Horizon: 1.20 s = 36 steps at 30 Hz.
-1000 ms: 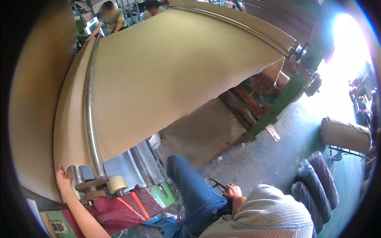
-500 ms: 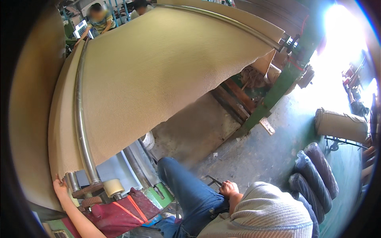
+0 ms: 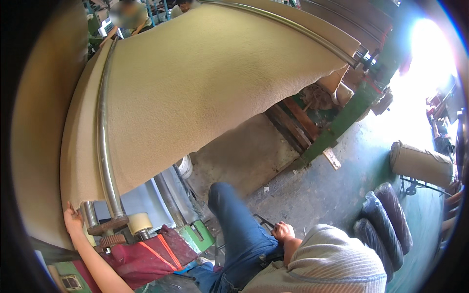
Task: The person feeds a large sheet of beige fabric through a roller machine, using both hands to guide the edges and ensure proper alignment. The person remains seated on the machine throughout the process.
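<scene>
A wide sheet of beige fuzzy fabric (image 3: 195, 93) stretches across the machine and passes under a long steel roller (image 3: 103, 132) on the left. At its near left corner, my left hand (image 3: 73, 220) grips the fabric's edge, fingers curled up against it. Beside that hand are a short steel roller end (image 3: 89, 213) and a brown toothed gear (image 3: 112, 240). My right hand (image 3: 283, 232) is closed low by my right thigh, around the end of a dark thin bar (image 3: 264, 221). Whether that bar is loose or fixed to something cannot be seen.
A maroon cloth with orange straps (image 3: 146, 256) covers part of the green frame (image 3: 200, 237). Another green beam (image 3: 337, 129) rises at right. Plastic-wrapped rolls (image 3: 386, 215) and a beige roll on a cart (image 3: 421, 163) stand on the floor. A person (image 3: 129, 17) works at the far left.
The view has shifted slightly, so the machine appears a little lower and to the right. My left hand stays at the fabric's edge; the right hand keeps its place. My knee has moved right.
</scene>
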{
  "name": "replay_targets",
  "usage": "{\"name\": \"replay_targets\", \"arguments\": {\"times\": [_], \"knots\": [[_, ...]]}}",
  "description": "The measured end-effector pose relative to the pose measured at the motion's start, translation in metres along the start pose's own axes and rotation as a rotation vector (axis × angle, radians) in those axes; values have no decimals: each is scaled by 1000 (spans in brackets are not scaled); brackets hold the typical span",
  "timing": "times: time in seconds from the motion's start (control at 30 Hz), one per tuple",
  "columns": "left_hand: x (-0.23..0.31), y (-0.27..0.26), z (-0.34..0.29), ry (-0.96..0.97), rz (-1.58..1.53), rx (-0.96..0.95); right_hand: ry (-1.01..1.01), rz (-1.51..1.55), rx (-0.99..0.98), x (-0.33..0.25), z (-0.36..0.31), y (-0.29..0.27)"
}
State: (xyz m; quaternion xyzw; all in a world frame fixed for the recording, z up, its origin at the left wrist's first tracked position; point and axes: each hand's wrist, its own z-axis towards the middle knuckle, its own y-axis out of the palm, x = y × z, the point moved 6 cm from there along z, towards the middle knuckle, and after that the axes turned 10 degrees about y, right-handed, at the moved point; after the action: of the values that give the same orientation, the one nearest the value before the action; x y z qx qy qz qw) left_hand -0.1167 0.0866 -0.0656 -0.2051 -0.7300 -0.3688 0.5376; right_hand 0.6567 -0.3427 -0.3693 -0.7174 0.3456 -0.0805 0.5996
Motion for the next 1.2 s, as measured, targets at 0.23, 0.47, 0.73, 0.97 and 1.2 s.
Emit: {"name": "replay_targets", "arguments": {"times": [0.23, 0.47, 0.73, 0.97, 1.2], "knots": [[-10, 29, -19, 179, 306, -351, -11, 18, 6, -10, -1, -10], [19, 53, -93, 22, 78, 30, -125, -15, -36, -16, -5, 5], [15, 67, -104, -7, 65, -67, -118, -71, -3, -3, 6, 12], [19, 58, -106, 33, 108, 117, -155, -54, 19, 14, 9, 28], [18, 35, -91, 67, -122, 334, -185, -25, 27, -11, 1, 6]]}}
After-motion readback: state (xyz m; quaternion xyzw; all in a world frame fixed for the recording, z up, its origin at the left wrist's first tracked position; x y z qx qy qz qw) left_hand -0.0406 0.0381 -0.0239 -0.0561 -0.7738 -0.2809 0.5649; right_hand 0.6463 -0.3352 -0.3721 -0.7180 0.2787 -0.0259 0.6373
